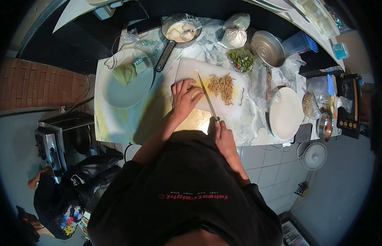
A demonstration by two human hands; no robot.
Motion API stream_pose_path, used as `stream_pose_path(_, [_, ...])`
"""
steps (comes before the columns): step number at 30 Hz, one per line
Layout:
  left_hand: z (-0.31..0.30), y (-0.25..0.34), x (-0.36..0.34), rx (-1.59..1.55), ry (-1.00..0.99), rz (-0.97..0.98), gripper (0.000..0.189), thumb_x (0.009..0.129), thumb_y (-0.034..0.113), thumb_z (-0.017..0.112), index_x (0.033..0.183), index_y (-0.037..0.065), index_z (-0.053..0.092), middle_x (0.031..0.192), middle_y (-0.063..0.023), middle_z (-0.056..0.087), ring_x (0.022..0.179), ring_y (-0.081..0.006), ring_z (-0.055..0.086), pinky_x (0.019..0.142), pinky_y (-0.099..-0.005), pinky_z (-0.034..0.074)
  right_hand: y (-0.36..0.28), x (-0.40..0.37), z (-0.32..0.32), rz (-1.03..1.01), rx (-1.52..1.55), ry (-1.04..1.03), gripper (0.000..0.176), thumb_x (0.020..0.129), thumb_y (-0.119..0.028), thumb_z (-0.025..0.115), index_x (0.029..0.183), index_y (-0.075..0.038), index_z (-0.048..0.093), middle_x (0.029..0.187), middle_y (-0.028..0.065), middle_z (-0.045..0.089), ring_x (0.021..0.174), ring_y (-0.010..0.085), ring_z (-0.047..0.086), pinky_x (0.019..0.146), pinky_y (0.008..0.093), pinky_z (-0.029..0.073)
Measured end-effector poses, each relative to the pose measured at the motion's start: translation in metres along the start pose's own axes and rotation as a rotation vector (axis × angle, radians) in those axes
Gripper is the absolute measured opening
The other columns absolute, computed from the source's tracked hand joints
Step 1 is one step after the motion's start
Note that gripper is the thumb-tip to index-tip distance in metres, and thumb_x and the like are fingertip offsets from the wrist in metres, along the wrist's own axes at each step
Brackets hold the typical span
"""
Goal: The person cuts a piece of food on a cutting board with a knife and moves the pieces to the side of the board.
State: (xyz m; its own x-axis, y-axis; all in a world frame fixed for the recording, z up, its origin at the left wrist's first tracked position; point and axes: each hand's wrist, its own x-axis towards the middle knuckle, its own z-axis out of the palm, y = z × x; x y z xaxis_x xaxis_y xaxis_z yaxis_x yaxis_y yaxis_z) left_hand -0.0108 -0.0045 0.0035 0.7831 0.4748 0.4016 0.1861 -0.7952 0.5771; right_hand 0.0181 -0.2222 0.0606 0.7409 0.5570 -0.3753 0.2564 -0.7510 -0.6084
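My right hand (224, 140) grips the handle of a kitchen knife (208, 96), whose long blade points away across the white cutting board (191, 67). On the board, just left of the blade, my left hand (185, 98) rests with bent fingers and the thumb near the fingertips. What lies under those fingers is hidden. A pile of thin brown strips of food (222, 88) sits to the right of the knife.
Left stands a large pale plate (117, 96) holding a cabbage piece (125, 74). Behind are a frying pan (170, 51) with creamy food, bagged green chilies (240, 59) and a metal bowl (268, 49). A white oval plate (286, 115) lies right. Another person (55, 205) is at lower left.
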Motion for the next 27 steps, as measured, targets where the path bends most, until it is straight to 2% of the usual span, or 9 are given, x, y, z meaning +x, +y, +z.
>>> stream_pose_path(6, [0.001,0.000,0.000,0.003,0.001,0.000,0.014,0.080,0.031,0.077,0.092,0.023,0.075,0.114,0.0023,0.056,0.109,-0.0187,0.052,0.095,-0.0378,0.032,-0.003,-0.001,-0.002,0.013,0.006,-0.017,0.034,0.106,-0.027,0.040,0.108,0.005,0.052,0.072,0.0350,0.061,0.072,0.0544,0.061,0.061,0.0602,0.048])
stream_pose_path(9, [0.002,-0.001,-0.001,-0.029,-0.022,-0.019,0.015,0.079,0.028,0.077,0.092,0.020,0.074,0.117,0.0019,0.057,0.116,-0.0207,0.048,0.097,-0.0403,0.031,0.001,0.001,0.006,0.010,-0.065,-0.014,0.034,0.107,-0.029,0.040,0.110,0.004,0.049,0.072,0.0344,0.062,0.072,0.0540,0.062,0.061,0.0599,0.049])
stream_pose_path(15, [0.002,-0.002,-0.001,-0.045,-0.022,-0.015,0.015,0.079,0.027,0.078,0.091,0.019,0.074,0.115,0.0019,0.057,0.115,-0.0208,0.049,0.096,-0.0400,0.031,-0.003,0.005,0.019,0.026,-0.151,-0.022,0.034,0.107,-0.031,0.038,0.114,0.002,0.044,0.071,0.0332,0.063,0.071,0.0535,0.063,0.061,0.0596,0.052])
stream_pose_path(18, [0.002,-0.002,-0.001,-0.009,0.008,0.017,0.017,0.078,0.028,0.079,0.091,0.018,0.074,0.112,0.0012,0.058,0.108,-0.0195,0.053,0.094,-0.0381,0.033,0.000,0.010,0.022,-0.012,-0.143,0.009,0.034,0.107,-0.031,0.037,0.113,0.001,0.044,0.070,0.0328,0.063,0.069,0.0532,0.063,0.059,0.0588,0.052])
stream_pose_path(21, [0.000,0.000,0.000,-0.007,0.027,0.026,0.017,0.079,0.029,0.078,0.092,0.018,0.074,0.112,0.0008,0.058,0.109,-0.0204,0.053,0.094,-0.0384,0.033,0.002,0.014,0.019,-0.022,-0.157,0.037,0.037,0.107,-0.033,0.038,0.117,0.002,0.045,0.070,0.0337,0.062,0.069,0.0553,0.061,0.060,0.0613,0.050])
stream_pose_path(23, [-0.001,0.001,-0.001,0.018,0.023,0.032,0.018,0.080,0.029,0.078,0.094,0.019,0.073,0.113,0.0006,0.058,0.111,-0.0210,0.052,0.094,-0.0387,0.033,0.005,0.010,0.017,-0.047,-0.269,0.080,0.034,0.107,-0.033,0.038,0.112,0.000,0.045,0.069,0.0309,0.064,0.065,0.0506,0.065,0.056,0.0570,0.052])
stream_pose_path(27, [0.000,0.000,-0.002,0.014,0.012,0.035,0.020,0.080,0.030,0.077,0.095,0.019,0.072,0.113,0.0004,0.058,0.113,-0.0213,0.051,0.095,-0.0392,0.033,0.010,0.005,0.014,-0.002,-0.286,0.102,0.033,0.106,-0.032,0.040,0.112,-0.001,0.045,0.067,0.0305,0.064,0.064,0.0495,0.065,0.056,0.0567,0.053])
